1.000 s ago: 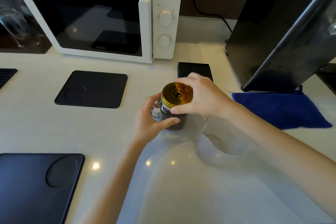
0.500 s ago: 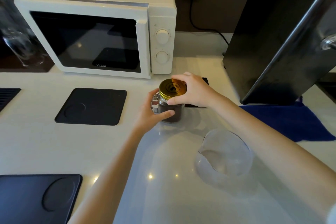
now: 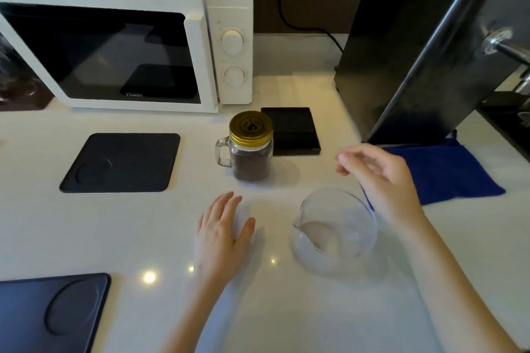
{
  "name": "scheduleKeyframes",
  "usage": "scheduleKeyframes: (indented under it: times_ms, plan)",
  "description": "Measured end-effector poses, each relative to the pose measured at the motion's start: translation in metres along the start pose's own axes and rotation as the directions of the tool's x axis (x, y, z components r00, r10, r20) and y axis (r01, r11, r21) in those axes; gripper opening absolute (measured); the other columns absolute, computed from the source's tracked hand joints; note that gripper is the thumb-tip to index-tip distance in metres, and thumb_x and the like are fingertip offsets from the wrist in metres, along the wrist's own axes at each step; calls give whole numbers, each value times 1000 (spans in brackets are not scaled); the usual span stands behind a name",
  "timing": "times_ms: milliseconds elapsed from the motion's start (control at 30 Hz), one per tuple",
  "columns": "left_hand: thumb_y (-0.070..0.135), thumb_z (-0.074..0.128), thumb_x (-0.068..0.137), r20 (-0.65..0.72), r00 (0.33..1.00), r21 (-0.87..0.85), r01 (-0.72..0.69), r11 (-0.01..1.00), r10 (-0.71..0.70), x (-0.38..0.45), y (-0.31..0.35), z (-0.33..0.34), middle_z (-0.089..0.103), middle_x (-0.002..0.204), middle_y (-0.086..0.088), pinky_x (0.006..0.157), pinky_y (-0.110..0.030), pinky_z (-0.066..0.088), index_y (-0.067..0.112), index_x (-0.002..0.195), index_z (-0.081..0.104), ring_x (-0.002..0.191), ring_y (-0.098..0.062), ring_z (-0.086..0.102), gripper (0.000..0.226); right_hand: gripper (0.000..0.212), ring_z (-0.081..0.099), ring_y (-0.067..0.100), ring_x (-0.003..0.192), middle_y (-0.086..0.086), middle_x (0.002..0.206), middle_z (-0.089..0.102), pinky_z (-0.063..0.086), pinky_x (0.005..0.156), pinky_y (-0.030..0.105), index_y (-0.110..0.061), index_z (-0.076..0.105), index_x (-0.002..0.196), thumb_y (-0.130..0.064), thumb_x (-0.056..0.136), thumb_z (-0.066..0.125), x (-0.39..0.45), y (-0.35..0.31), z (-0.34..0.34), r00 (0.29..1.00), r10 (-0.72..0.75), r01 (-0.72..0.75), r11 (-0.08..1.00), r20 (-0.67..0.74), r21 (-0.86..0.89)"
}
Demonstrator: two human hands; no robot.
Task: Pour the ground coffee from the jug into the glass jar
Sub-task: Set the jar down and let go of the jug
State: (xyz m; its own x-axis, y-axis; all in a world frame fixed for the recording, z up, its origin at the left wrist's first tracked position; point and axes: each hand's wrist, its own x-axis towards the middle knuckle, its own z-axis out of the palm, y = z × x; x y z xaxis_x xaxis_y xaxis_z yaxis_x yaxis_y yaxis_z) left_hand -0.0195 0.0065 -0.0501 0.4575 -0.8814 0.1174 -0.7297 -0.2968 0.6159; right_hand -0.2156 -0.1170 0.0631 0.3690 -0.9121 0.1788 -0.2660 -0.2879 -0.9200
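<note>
The jar (image 3: 250, 149) stands upright on the white counter (image 3: 86, 232), long axis vertical, its gold lid (image 3: 250, 128) on top and facing up; its glass handle (image 3: 222, 152) points left toward the nearer of two dark mats; dark ground coffee (image 3: 251, 165) fills the lower body up to about the shoulder. Just behind and right of the jar lies a small black block (image 3: 292, 130), close to it, though whether they touch is unclear. The jug (image 3: 334, 231) sits in front and to the right of the jar, well apart from it, upright, clear, its mouth open upward and its spout (image 3: 298, 225) pointing left toward the left hand; no coffee shows inside.

The left hand (image 3: 222, 235) lies palm down, flat, fingers spread and holding nothing, just left of the jug and in front of the jar; the right hand (image 3: 378, 178) hovers above the jug's far right rim, fingers loosely curled and apart, empty, blurred at the tips.

Further out: a mat (image 3: 120, 162) to the jar's left, another mat (image 3: 51, 312) at the near left corner; a white microwave (image 3: 129, 37) behind; a blue cloth (image 3: 447, 172) to the right, beneath a tall black appliance (image 3: 415, 51).
</note>
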Motion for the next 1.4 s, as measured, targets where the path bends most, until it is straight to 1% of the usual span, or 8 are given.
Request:
scheduleKeyframes:
  times_ms: [167,267,400,600,767,933,1200,1400]
  plan:
    - [54,21,84,103,993,166,-75,983,58,-21,-2,14,33,150,-3,113,-36,7,20,137,40,141,-19,22,65,18,54,4,68,-10,64,60,45,65,13,-14,60,69,-24,83,58,-48,38,10,907,214,-142,966,-362,215]
    - [53,23,83,99,994,184,-70,980,52,-21,-1,16,34,150,-3,113,-37,7,19,136,41,141,-19,22,65,35,40,3,55,-13,52,44,37,55,17,-15,44,56,-17,88,58,-59,51,19,840,330,-188,922,-432,338]
    - [54,22,82,117,992,189,-66,980,44,-21,1,15,33,150,-3,113,-36,6,20,136,40,141,-20,21,66,37,36,13,61,-4,59,35,31,58,28,-12,39,59,-20,90,57,-52,57,27,768,458,-230,850,-449,474]
    - [54,24,81,113,993,179,-49,983,29,-21,2,14,34,150,-1,113,-35,6,21,135,41,141,-19,22,65,33,39,14,61,1,61,39,35,58,27,-10,44,61,-25,88,58,-11,56,31,820,424,-206,845,-385,493]
    - [53,26,81,97,995,165,-35,986,19,-20,3,14,35,149,0,112,-34,6,22,133,43,140,-18,24,63,44,40,21,67,12,69,42,36,65,32,10,44,67,-28,86,57,36,57,36,861,349,-166,881,-370,444]
    - [52,28,81,82,997,151,-26,988,14,-21,5,14,36,149,0,113,-35,8,22,132,45,140,-18,25,61,41,40,18,62,3,56,39,36,65,30,-15,39,52,-22,88,57,64,61,38,876,345,-173,878,-338,447]
    - [54,26,82,79,997,151,-26,988,14,-21,4,13,34,150,1,112,-32,4,24,134,42,141,-17,23,62,34,47,18,67,4,62,47,42,66,30,-14,47,58,-25,86,61,74,67,43,854,401,-228,861,-332,454]
    - [54,24,81,77,997,153,-38,987,27,-22,6,12,32,151,2,112,-30,1,24,135,41,141,-16,21,64,5,52,6,72,-6,78,56,42,72,26,-14,59,88,-18,87,56,67,47,19,888,291,-164,924,-356,345]
